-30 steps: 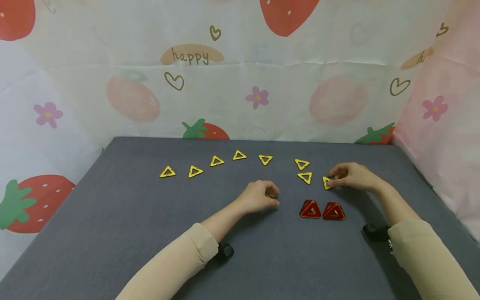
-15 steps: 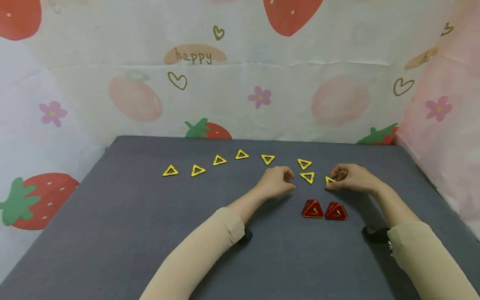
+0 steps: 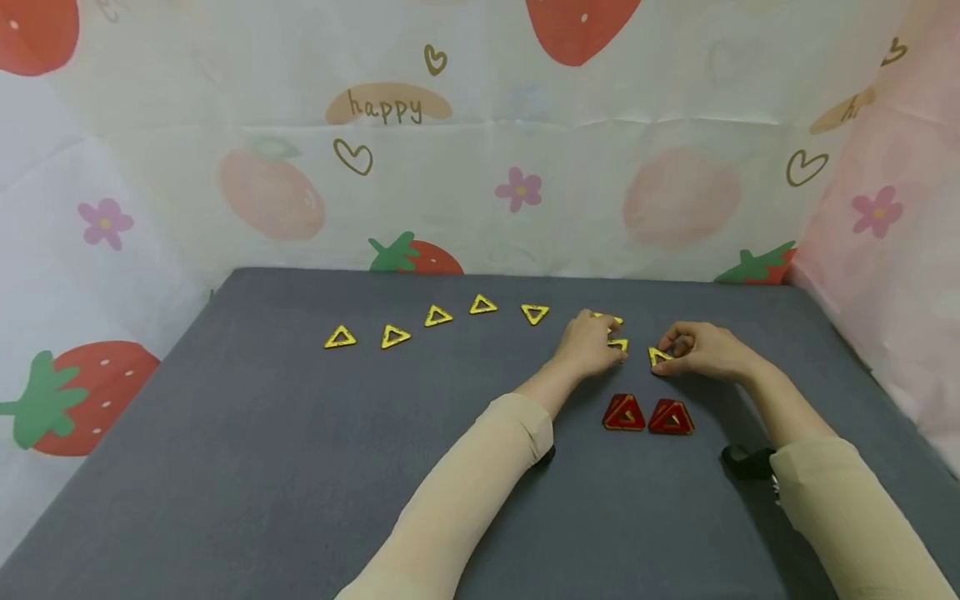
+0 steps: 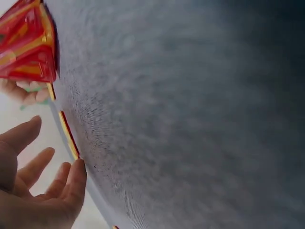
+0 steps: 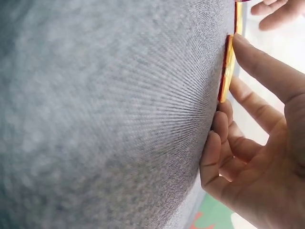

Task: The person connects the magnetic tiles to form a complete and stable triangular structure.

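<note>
In the head view, my left hand (image 3: 585,348) is over two hollow yellow triangle pieces, partly hiding the upper triangle (image 3: 617,319) and the lower triangle (image 3: 622,342). The left wrist view shows its thumb and fingers spread, with one fingertip right at the end of a thin yellow triangle piece (image 4: 69,136). My right hand (image 3: 708,350) pinches another yellow triangle (image 3: 652,360) between thumb and fingers, flat on the dark cloth. From the right wrist, that piece (image 5: 226,71) appears edge-on, red underneath, with the thumb at one end.
Two red triangle pieces with gold lines, the left one (image 3: 619,415) and the right one (image 3: 666,419), lie nearer me. Several yellow triangles curve away to the left, from one near the middle (image 3: 526,315) to the farthest (image 3: 331,340). A printed curtain (image 3: 465,200) hangs behind the grey-black table (image 3: 262,467).
My left hand has moved right and away from me, from bare cloth to the two yellow triangles. My right hand stays in place, and its triangle has turned slightly.
</note>
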`<action>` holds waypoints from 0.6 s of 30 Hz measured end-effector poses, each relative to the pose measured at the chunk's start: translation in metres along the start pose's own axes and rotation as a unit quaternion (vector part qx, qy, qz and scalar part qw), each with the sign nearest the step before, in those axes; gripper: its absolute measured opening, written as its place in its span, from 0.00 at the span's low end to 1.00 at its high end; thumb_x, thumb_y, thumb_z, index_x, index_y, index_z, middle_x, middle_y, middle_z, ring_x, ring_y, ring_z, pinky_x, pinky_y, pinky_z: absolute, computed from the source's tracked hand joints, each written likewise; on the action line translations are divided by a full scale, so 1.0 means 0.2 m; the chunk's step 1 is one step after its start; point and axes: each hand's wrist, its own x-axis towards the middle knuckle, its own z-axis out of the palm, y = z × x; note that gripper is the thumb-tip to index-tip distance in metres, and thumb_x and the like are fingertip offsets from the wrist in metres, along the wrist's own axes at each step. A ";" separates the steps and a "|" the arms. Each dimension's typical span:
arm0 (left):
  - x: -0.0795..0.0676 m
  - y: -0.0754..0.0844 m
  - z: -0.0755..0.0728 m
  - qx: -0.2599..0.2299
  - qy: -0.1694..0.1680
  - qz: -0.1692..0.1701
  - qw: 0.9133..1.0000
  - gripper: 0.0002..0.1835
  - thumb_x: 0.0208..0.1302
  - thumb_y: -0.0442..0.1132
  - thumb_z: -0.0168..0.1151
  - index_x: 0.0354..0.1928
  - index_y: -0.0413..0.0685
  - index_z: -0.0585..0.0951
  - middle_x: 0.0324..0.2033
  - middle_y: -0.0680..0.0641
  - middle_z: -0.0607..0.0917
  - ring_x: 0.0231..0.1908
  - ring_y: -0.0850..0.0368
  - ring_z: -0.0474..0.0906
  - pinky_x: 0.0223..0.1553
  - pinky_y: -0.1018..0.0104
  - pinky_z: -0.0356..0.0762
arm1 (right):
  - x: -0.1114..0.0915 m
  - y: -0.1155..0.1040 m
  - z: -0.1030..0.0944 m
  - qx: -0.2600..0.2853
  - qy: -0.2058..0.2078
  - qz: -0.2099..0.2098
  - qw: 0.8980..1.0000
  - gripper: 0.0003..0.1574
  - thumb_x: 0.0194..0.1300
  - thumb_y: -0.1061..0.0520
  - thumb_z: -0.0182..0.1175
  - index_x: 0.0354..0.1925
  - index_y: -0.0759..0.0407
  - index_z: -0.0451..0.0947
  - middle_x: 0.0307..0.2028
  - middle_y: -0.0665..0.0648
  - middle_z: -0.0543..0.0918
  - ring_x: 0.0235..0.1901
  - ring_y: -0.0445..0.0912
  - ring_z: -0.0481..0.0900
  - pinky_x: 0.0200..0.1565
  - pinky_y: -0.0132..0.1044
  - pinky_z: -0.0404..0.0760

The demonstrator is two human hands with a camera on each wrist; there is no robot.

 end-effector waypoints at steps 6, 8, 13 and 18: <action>0.02 -0.03 0.00 0.021 -0.021 -0.022 0.999 0.29 0.64 0.53 0.65 0.67 0.62 0.75 0.62 0.48 0.76 0.60 0.52 0.71 0.61 0.62 0.72 | 0.00 -0.01 0.00 -0.001 0.002 -0.003 1.000 0.32 0.58 0.36 0.69 0.51 0.55 0.78 0.45 0.61 0.85 0.44 0.50 0.80 0.41 0.39 0.74; 0.02 -0.03 0.00 0.023 -0.030 -0.031 0.999 0.29 0.64 0.55 0.65 0.67 0.65 0.74 0.62 0.47 0.75 0.60 0.51 0.70 0.60 0.62 0.72 | 0.00 -0.01 0.00 0.000 0.002 -0.003 1.000 0.31 0.58 0.36 0.69 0.51 0.55 0.78 0.45 0.61 0.85 0.43 0.50 0.80 0.40 0.38 0.74; 0.03 -0.02 0.02 0.037 -0.040 -0.046 0.997 0.26 0.65 0.57 0.63 0.66 0.70 0.75 0.63 0.47 0.72 0.61 0.51 0.67 0.59 0.60 0.72 | 0.01 -0.01 0.00 0.001 0.000 -0.002 1.000 0.32 0.58 0.36 0.69 0.51 0.55 0.77 0.43 0.60 0.86 0.42 0.49 0.79 0.39 0.37 0.72; 0.03 0.00 0.03 0.054 -0.043 -0.054 0.996 0.24 0.66 0.57 0.62 0.64 0.74 0.76 0.65 0.47 0.70 0.63 0.51 0.66 0.59 0.59 0.73 | 0.00 -0.01 0.00 -0.001 0.001 0.000 1.000 0.31 0.58 0.37 0.69 0.50 0.55 0.78 0.42 0.59 0.85 0.41 0.48 0.79 0.39 0.36 0.72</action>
